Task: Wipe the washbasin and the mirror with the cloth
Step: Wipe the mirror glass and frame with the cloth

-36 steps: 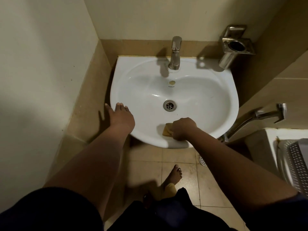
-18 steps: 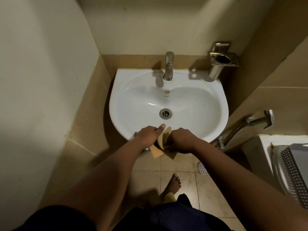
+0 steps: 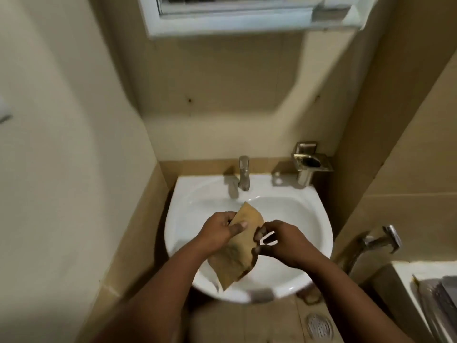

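Above the washbasin (image 3: 306, 219), left hand (image 3: 217, 231) gripping the cloth (image 3: 237, 251), right hand (image 3: 282, 241) seemingly pinching its edge.

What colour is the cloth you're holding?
Tan-brown with darker smudges; the cloth shows clearly in the head view, over the white washbasin.

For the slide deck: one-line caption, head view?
Both hands hold the cloth above the washbasin.
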